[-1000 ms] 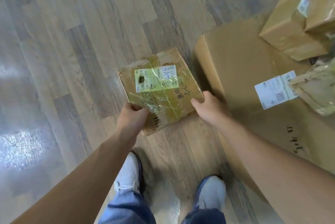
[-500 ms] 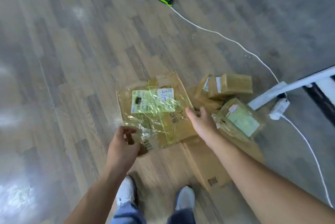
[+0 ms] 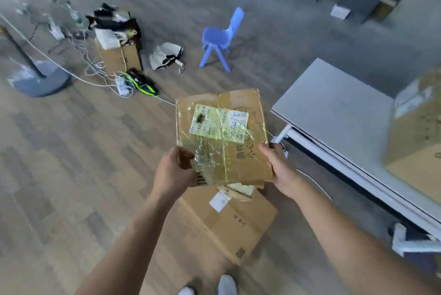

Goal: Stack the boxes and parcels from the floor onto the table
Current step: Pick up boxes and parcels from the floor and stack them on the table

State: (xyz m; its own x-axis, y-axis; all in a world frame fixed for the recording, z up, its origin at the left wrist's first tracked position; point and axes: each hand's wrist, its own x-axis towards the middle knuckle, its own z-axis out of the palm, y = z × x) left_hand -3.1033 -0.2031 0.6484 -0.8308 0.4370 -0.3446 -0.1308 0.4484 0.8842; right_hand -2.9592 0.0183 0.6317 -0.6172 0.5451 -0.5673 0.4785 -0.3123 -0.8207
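Holding one taped parcel point(image 3: 222, 137) above the floor | left hand point(image 3: 175, 170), right hand point(image 3: 282, 170); fingers curled round its near corners | one large box point(image 3: 229, 223) on floor beneath; one box point(image 3: 415, 127) on surface point(image 3: 334, 108)

Bkgd clutter on wood floor point(image 3: 71, 151)
Blue chair point(image 3: 220, 39) upright at back; bag point(image 3: 165, 55) lying left of it; power strip point(image 3: 121, 85) w/ cables nr stand base point(image 3: 44, 82).
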